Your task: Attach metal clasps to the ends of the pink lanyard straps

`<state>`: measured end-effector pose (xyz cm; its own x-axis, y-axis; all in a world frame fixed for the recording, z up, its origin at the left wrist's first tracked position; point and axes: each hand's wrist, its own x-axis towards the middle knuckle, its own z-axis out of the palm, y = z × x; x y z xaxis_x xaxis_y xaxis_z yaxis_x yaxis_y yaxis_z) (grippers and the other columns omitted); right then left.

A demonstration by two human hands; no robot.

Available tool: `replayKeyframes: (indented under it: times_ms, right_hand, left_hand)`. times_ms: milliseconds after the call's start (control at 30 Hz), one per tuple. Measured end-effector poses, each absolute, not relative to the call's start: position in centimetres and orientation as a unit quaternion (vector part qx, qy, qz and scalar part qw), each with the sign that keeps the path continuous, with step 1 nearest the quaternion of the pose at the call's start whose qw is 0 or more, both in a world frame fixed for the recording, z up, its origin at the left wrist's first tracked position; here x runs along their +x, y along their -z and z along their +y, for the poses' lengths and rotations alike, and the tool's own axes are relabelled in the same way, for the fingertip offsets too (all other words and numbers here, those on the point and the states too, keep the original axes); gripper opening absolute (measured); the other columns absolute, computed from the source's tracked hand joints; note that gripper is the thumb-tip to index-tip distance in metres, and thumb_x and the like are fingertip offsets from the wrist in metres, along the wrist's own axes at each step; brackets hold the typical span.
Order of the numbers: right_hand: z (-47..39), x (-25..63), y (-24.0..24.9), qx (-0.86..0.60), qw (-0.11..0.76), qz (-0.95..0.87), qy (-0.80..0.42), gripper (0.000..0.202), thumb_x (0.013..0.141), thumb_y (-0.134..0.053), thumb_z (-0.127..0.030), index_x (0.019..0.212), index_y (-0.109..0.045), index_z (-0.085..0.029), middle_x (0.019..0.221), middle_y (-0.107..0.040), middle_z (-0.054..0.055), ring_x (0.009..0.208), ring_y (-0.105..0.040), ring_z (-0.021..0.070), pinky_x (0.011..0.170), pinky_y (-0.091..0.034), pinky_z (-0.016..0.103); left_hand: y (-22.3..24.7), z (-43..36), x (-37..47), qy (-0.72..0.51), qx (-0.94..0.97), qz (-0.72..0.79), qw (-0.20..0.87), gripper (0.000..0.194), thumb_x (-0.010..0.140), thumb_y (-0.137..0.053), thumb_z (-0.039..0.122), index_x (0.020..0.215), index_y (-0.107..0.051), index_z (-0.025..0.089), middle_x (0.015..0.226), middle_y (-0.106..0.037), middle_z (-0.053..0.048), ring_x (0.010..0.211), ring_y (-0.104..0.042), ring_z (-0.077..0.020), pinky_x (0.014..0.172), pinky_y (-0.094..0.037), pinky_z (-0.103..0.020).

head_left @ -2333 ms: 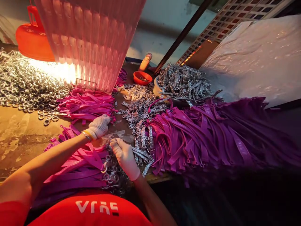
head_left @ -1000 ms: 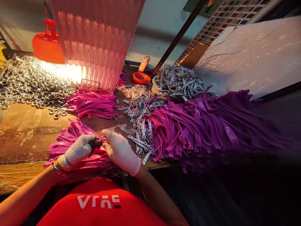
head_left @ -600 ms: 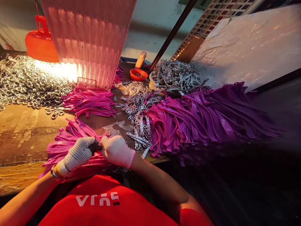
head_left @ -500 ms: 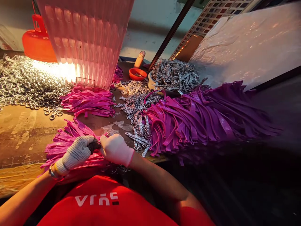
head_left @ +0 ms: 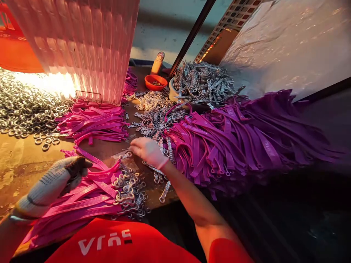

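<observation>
My left hand (head_left: 59, 180), in a dotted knit glove with dark fingertips, is above the left part of a pile of pink straps (head_left: 90, 197). Its fingers are loosely bent, slightly apart, with nothing visible in them. Silver metal rings and hooks (head_left: 128, 193) hang from the right ends of those straps. My right hand (head_left: 149, 149), in a thin pale glove, is past the pile's upper right end, beside a metal link (head_left: 127, 155) on a pink strap. Its fingers are stretched out to the left, and I see nothing in them.
A heap of metal rings (head_left: 30, 106) lies under an orange lamp (head_left: 19, 51). Behind a corrugated clear panel (head_left: 90, 47) is another strap pile. Chain pieces (head_left: 153, 113), an orange bowl (head_left: 155, 83), a container heaped with chains (head_left: 205, 82) and many purple straps (head_left: 233, 138) fill the right side.
My hands were together over the pink straps and have moved apart, left hand to the left, right hand to the right and up. The strap ends with metal links have come into view.
</observation>
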<state>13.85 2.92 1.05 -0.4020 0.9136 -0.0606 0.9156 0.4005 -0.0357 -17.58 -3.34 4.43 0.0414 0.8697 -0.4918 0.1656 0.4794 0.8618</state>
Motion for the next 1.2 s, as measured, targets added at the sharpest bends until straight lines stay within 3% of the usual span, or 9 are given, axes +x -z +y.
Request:
replayKeyframes:
  times_ms: [167, 300, 367, 467, 533, 667, 833, 1000, 1200]
  right_hand:
    - [9.4, 18.7, 2.1, 0.597, 0.06, 0.8, -0.017, 0.03, 0.095, -0.045, -0.009, 0.113, -0.069, -0.01, 0.118, -0.067, 0.021, 0.117, -0.053, 0.0325, 0.084, -0.038, 0.037]
    - [10.4, 19.5, 3.3, 0.596, 0.069, 0.8, -0.021, 0.031, 0.094, -0.042, -0.006, 0.105, -0.071, -0.008, 0.108, -0.069, 0.024, 0.11, -0.056, 0.0339, 0.084, -0.038, 0.041]
    - [10.1, 19.2, 3.3, 0.602, 0.057, 0.796, -0.025, 0.03, 0.094, -0.042, -0.007, 0.102, -0.071, -0.006, 0.106, -0.069, 0.026, 0.109, -0.057, 0.0354, 0.085, -0.039, 0.043]
    - [8.4, 17.7, 2.6, 0.61, 0.026, 0.791, -0.031, 0.029, 0.098, -0.043, -0.012, 0.107, -0.069, -0.006, 0.11, -0.069, 0.024, 0.11, -0.059, 0.0337, 0.089, -0.041, 0.042]
    - [6.1, 15.8, 1.6, 0.595, -0.038, 0.803, 0.016, 0.028, 0.1, -0.044, -0.016, 0.115, -0.066, -0.01, 0.111, -0.071, 0.017, 0.105, -0.063, 0.0266, 0.089, -0.044, 0.036]
    - [-0.1, 10.6, -0.8, 0.473, -0.262, 0.796, 0.273, 0.027, 0.097, -0.048, -0.017, 0.118, -0.064, -0.021, 0.109, -0.074, 0.004, 0.099, -0.068, 0.0175, 0.091, -0.048, 0.027]
    - [-4.5, 5.8, -1.7, 0.457, -0.305, 0.724, 0.416, 0.036, 0.092, -0.057, -0.023, 0.128, -0.06, -0.022, 0.115, -0.072, 0.003, 0.103, -0.065, 0.0174, 0.094, -0.049, 0.03]
    - [-5.2, 4.5, -0.8, 0.423, -0.336, 0.613, 0.576, 0.038, 0.088, -0.057, -0.023, 0.126, -0.059, -0.022, 0.098, -0.07, -0.001, 0.085, -0.065, 0.0141, 0.077, -0.054, 0.025]
    - [-5.8, 3.4, -0.5, 0.422, -0.404, 0.561, 0.587, 0.036, 0.078, -0.064, -0.022, 0.114, -0.061, -0.018, 0.1, -0.068, 0.002, 0.091, -0.065, 0.0165, 0.084, -0.054, 0.029]
  left_hand:
    - [-3.3, -2.6, -15.0, -0.279, 0.149, 0.524, 0.791, 0.045, 0.096, -0.055, 0.044, 0.113, -0.073, 0.008, 0.075, -0.073, -0.013, 0.046, -0.062, -0.0143, 0.032, -0.04, -0.017]
    - [-2.7, -2.6, -14.7, -0.267, 0.184, 0.488, 0.811, 0.038, 0.087, -0.066, 0.029, 0.118, -0.07, 0.008, 0.073, -0.071, -0.01, 0.041, -0.054, -0.0095, 0.029, -0.027, -0.014]
    - [-2.5, -3.1, -14.7, -0.272, 0.23, 0.499, 0.79, 0.038, 0.081, -0.072, 0.024, 0.116, -0.069, 0.01, 0.074, -0.07, -0.007, 0.043, -0.054, -0.0082, 0.033, -0.03, -0.014]
    - [-2.2, -3.8, -14.5, -0.281, 0.293, 0.515, 0.755, 0.041, 0.079, -0.075, 0.033, 0.114, -0.065, 0.014, 0.078, -0.071, -0.006, 0.048, -0.057, -0.0097, 0.038, -0.037, -0.016]
    - [-1.7, -4.1, -14.3, -0.272, 0.339, 0.526, 0.731, 0.037, 0.083, -0.071, 0.042, 0.106, -0.063, 0.015, 0.077, -0.071, -0.006, 0.046, -0.055, -0.0096, 0.038, -0.036, -0.017]
    - [-1.1, -4.6, -13.5, -0.252, 0.443, 0.527, 0.68, 0.037, 0.092, -0.058, 0.051, 0.097, -0.063, 0.014, 0.058, -0.065, -0.002, 0.039, -0.048, -0.0086, 0.037, -0.031, -0.017]
    - [-0.9, -5.4, -12.8, -0.265, 0.472, 0.498, 0.677, 0.034, 0.094, -0.057, 0.049, 0.11, -0.059, 0.019, 0.055, -0.06, 0.003, 0.039, -0.048, -0.0093, 0.037, -0.031, -0.017]
    - [0.3, -5.9, -13.2, -0.279, 0.476, 0.49, 0.675, 0.04, 0.095, -0.053, 0.056, 0.106, -0.06, 0.018, 0.056, -0.058, 0.003, 0.037, -0.044, -0.0083, 0.036, -0.031, -0.018]
    - [-1.3, -7.0, -12.6, -0.319, 0.498, 0.471, 0.655, 0.045, 0.094, -0.057, 0.053, 0.118, -0.059, 0.015, 0.055, -0.058, 0.003, 0.04, -0.044, -0.0085, 0.037, -0.029, -0.017]
